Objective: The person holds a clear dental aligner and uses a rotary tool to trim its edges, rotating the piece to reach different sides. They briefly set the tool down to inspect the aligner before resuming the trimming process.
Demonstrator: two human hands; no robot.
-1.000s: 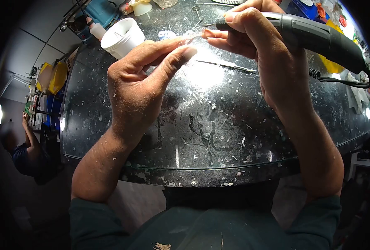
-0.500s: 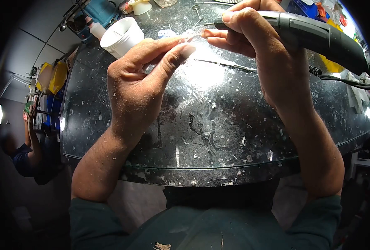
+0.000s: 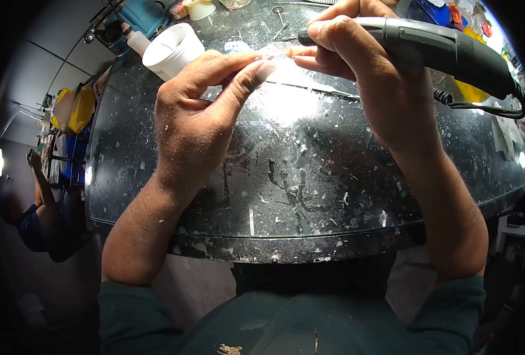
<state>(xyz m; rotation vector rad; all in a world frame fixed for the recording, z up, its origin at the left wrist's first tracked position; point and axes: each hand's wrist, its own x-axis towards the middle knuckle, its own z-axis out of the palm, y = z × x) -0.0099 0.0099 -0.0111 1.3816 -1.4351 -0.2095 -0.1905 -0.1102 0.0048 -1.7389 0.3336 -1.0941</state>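
My right hand (image 3: 386,89) is closed around a dark grey rotary handpiece (image 3: 451,50), with a coiled cable (image 3: 443,97) at its back end. The handpiece's tip points left, above my left fingertips. My left hand (image 3: 194,124) pinches a small pale piece (image 3: 268,57) between thumb and forefinger; it is too small and glare-washed to name. The outstretched lower fingers of my right hand come close to that piece. Fine dust covers my left hand. A slim metal tool (image 3: 318,87) lies on the black worktop (image 3: 286,177) beyond my hands.
A white plastic cup (image 3: 174,56) stands left of my left hand, with a dropper bottle (image 3: 137,41) and a blue machine (image 3: 144,16) behind it. Yellow bins (image 3: 82,111) and a person (image 3: 44,216) are at the far left. Crumpled paper (image 3: 505,139) lies at the right.
My right hand and the handpiece have moved slightly left, nearer my left fingers. My left hand has barely shifted. The person at the left has changed arm position.
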